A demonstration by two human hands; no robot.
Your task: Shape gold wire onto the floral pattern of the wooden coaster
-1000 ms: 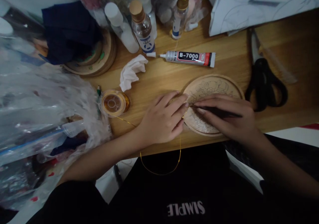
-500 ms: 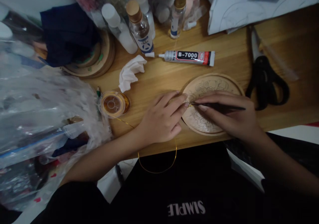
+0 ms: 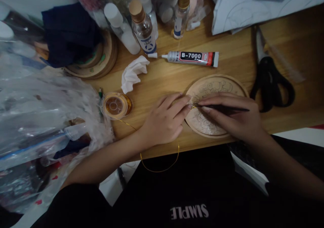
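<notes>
Desk (image 3: pixel 157 86), wood-topped, seen from above. Clear plastic bags (image 3: pixel 63 99) crowd its L. edge; paper sheets (image 3: pixel 265 11) w/ line drawings lie twd. the far R. corner. Round wood disc (image 3: pixel 214 86), also w/ line drawing, lies flat nr. the near edge, R. of ctr., partly hidden by the R. hand. Scissors (image 3: pixel 270 82) rest twd. the R. edge, just beside the disc. R. hand (image 3: pixel 235 115) grasps a slim dark tool, tip at disc's L. side. L. hand (image 3: pixel 165 123), fingers bent, reaches disc's L. rim; cannot tell if its fingertips pinch anything. Glue tube (image 3: pixel 192 58), marked B-7000, lies beyond the disc. Spool (image 3: pixel 115 105) sits nr. the L. edge, beside the bags. Slim dark tool (image 3: pixel 225 108): approx. horiz. Gold wire (image 3: pixel 159 171) runs from spool, passes L. forearm, loops past the near edge.
</notes>
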